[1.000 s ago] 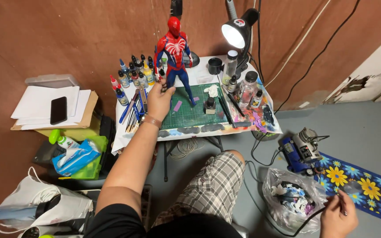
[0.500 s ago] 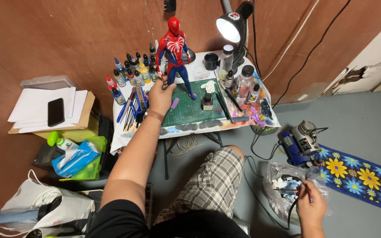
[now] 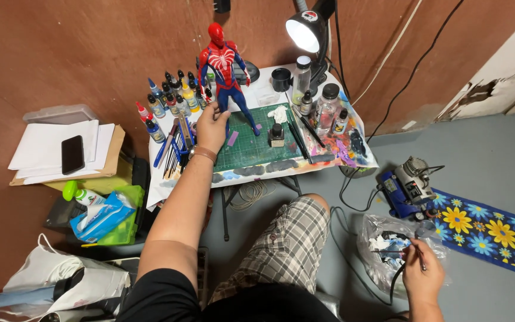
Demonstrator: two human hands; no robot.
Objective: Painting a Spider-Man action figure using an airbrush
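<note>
The left hand (image 3: 211, 126) rests on the green cutting mat (image 3: 257, 149), fingers curled around the lower leg of the red and blue action figure (image 3: 225, 68), which stands upright at the mat's back edge against the brown wall; that grip is as it was a second ago, so the figure stays steadied. The change is on the other side: the right hand (image 3: 422, 275) has come in from the flowered rug (image 3: 484, 229) and now sits low by the clear plastic bag (image 3: 391, 250) on the floor, fingers pinched on a thin airbrush-like tool (image 3: 418, 257) with a dark hose trailing off it, so the tool looks picked up and ready to bring up. Paint bottles (image 3: 171, 101) crowd just left of the figure, brushes (image 3: 177, 146) lie beside the wrist, and taller bottles and a lit lamp (image 3: 308, 30) stand right. The small table's edges are near; open grey floor lies between knee and the blue compressor (image 3: 403, 191).
</note>
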